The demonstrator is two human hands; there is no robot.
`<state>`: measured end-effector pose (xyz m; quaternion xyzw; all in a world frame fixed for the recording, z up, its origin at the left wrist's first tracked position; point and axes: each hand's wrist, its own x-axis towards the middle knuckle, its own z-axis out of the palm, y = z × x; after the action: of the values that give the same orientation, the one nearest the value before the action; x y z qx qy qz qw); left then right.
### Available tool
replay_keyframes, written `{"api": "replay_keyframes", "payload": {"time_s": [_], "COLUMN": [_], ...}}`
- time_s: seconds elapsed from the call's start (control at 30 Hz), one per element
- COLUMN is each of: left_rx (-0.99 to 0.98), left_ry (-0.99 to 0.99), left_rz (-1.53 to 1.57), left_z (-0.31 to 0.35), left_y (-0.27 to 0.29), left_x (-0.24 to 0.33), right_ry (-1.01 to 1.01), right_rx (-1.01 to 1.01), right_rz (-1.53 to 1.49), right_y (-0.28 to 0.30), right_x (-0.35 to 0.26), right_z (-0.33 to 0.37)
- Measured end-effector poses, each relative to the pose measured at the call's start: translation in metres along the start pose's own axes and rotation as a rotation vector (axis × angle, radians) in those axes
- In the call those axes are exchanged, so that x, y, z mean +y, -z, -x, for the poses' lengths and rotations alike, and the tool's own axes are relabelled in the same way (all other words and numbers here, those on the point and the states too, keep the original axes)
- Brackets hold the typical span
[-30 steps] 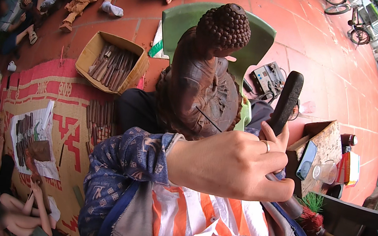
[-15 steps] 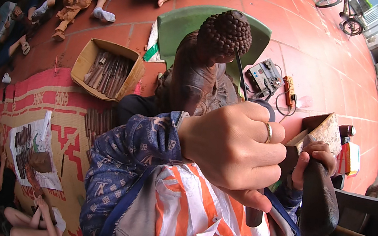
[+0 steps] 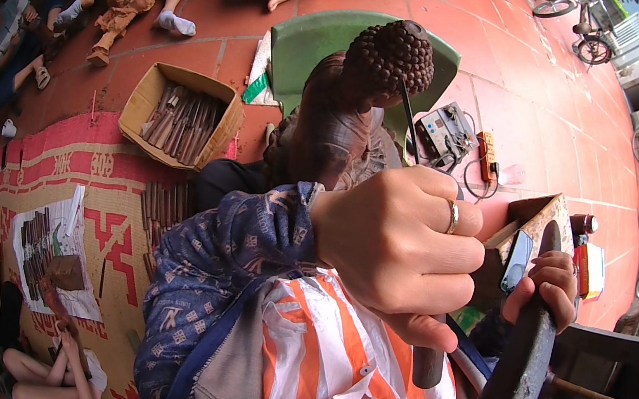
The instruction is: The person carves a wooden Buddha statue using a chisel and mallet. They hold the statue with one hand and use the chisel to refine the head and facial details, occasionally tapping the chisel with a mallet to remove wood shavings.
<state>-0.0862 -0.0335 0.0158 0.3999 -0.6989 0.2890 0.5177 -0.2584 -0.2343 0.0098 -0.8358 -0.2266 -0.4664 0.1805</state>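
Note:
My left hand (image 3: 403,250), with a ring on one finger, is wrapped round a carving chisel (image 3: 426,368). The butt of its dark handle pokes out below my thumb. Its thin blade reaches up to the face of a dark brown wooden statue (image 3: 332,130) with a knobbed head, though the head's edge partly hides where they meet. At the right, my right hand (image 3: 552,288) grips a dark, club-shaped wooden mallet (image 3: 511,389), its thick end hanging low and apart from the chisel.
Behind the statue stands a green plastic chair (image 3: 298,42). A cardboard box of chisels (image 3: 219,134) sits to the left. Rightward are a grey control box (image 3: 441,127), an orange power strip (image 3: 488,153), an open box (image 3: 535,213) and a phone (image 3: 518,260). Other people sit farther off.
My right hand and the mallet have swung: the thick end is lower and further left, and the handle's top now shows. The statue's head has shifted slightly right in view.

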Motion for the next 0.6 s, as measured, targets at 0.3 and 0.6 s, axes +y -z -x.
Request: {"api": "replay_keyframes", "payload": {"time_s": [0.3,0.6], "left_rx": [0.048,0.147], "left_ry": [-0.014,-0.012], "left_rz": [-0.038,-0.057], "left_z": [0.002,-0.002], "left_y": [-0.009,-0.013], "left_x": [-0.005,-0.006], "right_ry": [0.228,0.229], "right_rx": [0.027,-0.028], "right_rz": [0.601,0.536], "right_y": [0.02,0.03], "right_x": [-0.012,-0.009], "right_z": [-0.01,-0.012]}}
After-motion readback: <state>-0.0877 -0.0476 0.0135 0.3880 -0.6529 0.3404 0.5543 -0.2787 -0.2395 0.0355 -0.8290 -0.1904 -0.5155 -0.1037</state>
